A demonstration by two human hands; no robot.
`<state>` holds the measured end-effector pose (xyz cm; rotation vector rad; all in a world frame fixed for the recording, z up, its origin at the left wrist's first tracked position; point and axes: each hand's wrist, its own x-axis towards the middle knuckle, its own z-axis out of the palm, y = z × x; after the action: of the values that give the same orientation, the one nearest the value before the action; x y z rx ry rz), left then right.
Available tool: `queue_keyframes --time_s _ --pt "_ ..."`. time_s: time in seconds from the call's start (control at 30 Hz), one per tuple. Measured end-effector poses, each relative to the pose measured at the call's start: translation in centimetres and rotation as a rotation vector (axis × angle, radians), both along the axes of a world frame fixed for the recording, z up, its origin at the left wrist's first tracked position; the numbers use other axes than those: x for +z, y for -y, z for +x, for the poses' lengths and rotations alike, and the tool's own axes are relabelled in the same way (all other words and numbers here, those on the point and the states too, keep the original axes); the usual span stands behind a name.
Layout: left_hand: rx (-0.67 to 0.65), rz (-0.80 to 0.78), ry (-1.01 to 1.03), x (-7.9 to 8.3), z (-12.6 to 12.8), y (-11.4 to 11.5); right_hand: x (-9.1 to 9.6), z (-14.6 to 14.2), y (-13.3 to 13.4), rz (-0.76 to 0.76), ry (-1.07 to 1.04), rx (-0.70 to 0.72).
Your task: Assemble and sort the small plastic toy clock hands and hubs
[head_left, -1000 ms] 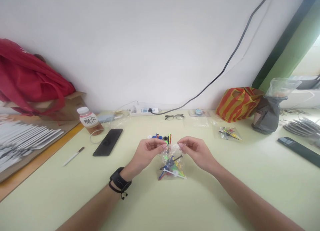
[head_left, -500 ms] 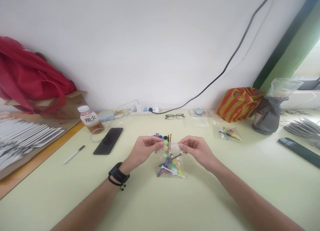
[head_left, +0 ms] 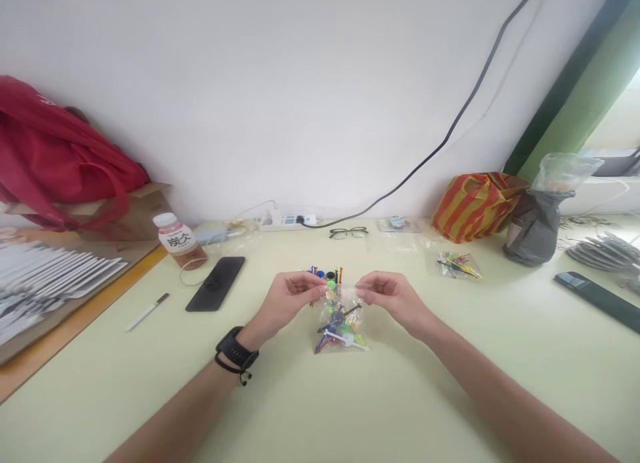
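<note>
Each grip (head_left: 294,299) (head_left: 394,301) on clear, colour-filled bag (head_left: 343,324)

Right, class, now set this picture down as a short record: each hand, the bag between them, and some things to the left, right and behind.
left hand: pinching clear bag's upper left
right hand: pinching its upper right
contents: colourful pieces
left: phone, bottle
right: striped bag
behind: glasses, power strip

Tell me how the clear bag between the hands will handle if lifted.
The clear bag is probably floppy, its plastic looking thin and creased. It likely hangs bottom-heavy, with the coloured pieces mostly low inside. Probably light, since those pieces look small.
</note>
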<state>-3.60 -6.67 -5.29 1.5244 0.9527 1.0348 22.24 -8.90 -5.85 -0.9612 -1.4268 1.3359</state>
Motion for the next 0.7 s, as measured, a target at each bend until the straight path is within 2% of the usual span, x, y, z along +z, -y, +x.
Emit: queue_keyframes --time_s 0.13,0.23,0.4,0.57,0.7 --pt "-0.057 -0.058 0.023 0.6 0.1 0.2 -0.1 0.0 -0.1 -0.027 -0.029 -0.073" --pt "-0.069 -0.078 0.018 0.4 0.2 0.1 -0.2 -0.1 -0.2 -0.059 -0.071 -0.1" --pt "-0.031 -0.07 0.034 -0.3 0.1 -0.3 -0.5 -0.1 -0.3 -0.1 -0.111 -0.067" --pt "-0.074 -0.112 0.14 0.0 -0.2 -0.3 -1.0 0.1 -0.4 -0.193 -0.217 -0.034" --pt "-0.037 -0.174 0.199 0.1 -0.1 -0.1 -1.2 0.1 -0.6 -0.219 -0.293 -0.016"
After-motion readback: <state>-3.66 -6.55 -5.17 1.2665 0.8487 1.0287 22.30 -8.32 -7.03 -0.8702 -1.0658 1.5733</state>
